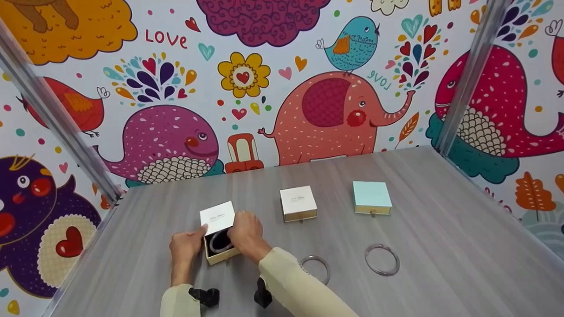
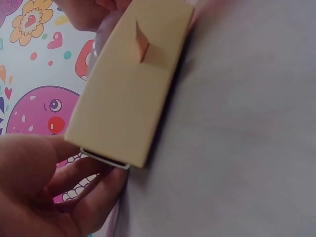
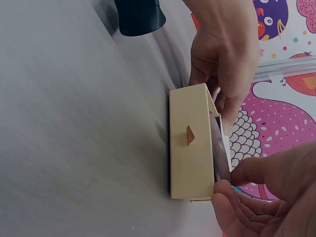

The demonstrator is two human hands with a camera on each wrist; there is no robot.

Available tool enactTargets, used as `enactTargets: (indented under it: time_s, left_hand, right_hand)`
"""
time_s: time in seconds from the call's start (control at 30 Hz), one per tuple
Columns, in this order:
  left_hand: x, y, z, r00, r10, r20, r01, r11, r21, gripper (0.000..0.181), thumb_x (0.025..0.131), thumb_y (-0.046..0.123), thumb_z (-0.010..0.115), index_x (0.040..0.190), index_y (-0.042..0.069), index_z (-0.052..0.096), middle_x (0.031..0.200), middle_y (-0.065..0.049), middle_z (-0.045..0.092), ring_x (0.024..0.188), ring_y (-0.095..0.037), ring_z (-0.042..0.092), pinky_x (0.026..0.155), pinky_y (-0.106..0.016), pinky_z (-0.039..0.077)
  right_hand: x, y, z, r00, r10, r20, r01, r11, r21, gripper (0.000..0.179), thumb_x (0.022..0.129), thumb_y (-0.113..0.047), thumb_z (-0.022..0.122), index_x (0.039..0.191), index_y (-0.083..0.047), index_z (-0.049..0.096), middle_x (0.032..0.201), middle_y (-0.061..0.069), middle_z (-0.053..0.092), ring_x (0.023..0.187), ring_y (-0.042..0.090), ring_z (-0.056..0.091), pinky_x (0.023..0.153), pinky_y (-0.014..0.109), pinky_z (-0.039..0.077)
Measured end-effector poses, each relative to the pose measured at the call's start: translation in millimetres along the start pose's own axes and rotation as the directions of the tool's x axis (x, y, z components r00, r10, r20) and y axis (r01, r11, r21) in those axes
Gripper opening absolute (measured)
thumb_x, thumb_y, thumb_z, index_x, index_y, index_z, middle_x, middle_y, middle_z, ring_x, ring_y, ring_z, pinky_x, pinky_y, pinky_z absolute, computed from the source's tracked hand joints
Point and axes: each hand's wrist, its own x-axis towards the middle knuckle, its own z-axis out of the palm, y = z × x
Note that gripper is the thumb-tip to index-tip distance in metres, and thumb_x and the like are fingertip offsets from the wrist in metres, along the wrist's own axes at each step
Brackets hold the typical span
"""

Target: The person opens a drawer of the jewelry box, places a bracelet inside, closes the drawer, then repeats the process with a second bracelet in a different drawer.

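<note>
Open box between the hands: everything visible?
The open box looks like cardboard: a white sleeve with small print, and a cream drawer with a dark interior and brown tab, pulled partway out at the front. It rests on the table, slightly turned. A bangle sits partly inside, pinched by the right hand; the left hand grips the box's left side.

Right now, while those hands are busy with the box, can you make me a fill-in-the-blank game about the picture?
1. The person's ____ hand pinches the bangle in the open box.
2. The loose bangles lying on the table number ____.
3. Between the open box and the mint box stands a closed box whose lid is coloured ____.
4. On the wall, a blue bird stands on an ____.

Missing words: right; two; white; elephant.
</note>
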Motion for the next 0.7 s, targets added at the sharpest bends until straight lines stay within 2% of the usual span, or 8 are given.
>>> enactTargets:
  time_s: [0.23, 0.37, 0.5, 0.7]
  left_hand:
    - [0.4, 0.2, -0.9, 1.0, 0.004, -0.001, -0.004, 1.0, 0.003, 0.042, 0.09, 0.039, 0.069, 0.092, -0.001, 0.079, 0.107, -0.029, 0.072, 0.096, -0.043, 0.067, 0.078, -0.044, 0.053]
    - [0.3, 0.7, -1.1, 1.0, -0.002, -0.001, 0.002, 1.0, 0.007, 0.042, 0.089, 0.04, 0.069, 0.092, -0.001, 0.079, 0.109, -0.029, 0.071, 0.099, -0.046, 0.066, 0.083, -0.048, 0.053]
    - [-0.6, 1.4, -1.6, 1.0, -0.012, -0.006, 0.012, 1.0, 0.0, 0.042, 0.089, 0.04, 0.069, 0.094, -0.001, 0.079, 0.114, -0.03, 0.068, 0.106, -0.049, 0.064, 0.09, -0.052, 0.051]
    - [-1.4, 2.1, -1.9, 1.0, -0.012, -0.006, 0.012, 1.0, -0.021, 0.042, 0.088, 0.039, 0.07, 0.092, -0.002, 0.079, 0.112, -0.03, 0.069, 0.105, -0.048, 0.064, 0.091, -0.052, 0.052]
  right_hand:
    - [-5.7, -1.8, 5.5, 0.998, -0.04, -0.053, 0.039, 0.999, -0.012, 0.007, 0.078, -0.003, 0.072, 0.072, -0.006, 0.072, 0.077, 0.009, 0.076, 0.071, 0.019, 0.071, 0.06, 0.033, 0.055]
    - [-6.7, -0.7, 11.3, 0.995, -0.058, -0.084, 0.054, 0.997, -0.056, 0.008, 0.079, -0.004, 0.072, 0.072, -0.006, 0.073, 0.077, 0.008, 0.076, 0.071, 0.02, 0.072, 0.06, 0.034, 0.056]
    - [-6.8, 0.0, 16.5, 0.995, -0.064, -0.082, 0.056, 0.994, -0.095, 0.012, 0.082, -0.006, 0.07, 0.07, -0.008, 0.073, 0.076, 0.007, 0.076, 0.07, 0.021, 0.072, 0.06, 0.034, 0.055]
    - [-8.6, 1.4, 22.9, 0.992, -0.076, -0.096, 0.063, 0.988, -0.14, 0.018, 0.084, -0.005, 0.068, 0.067, -0.009, 0.073, 0.072, 0.006, 0.075, 0.066, 0.019, 0.071, 0.056, 0.034, 0.054]
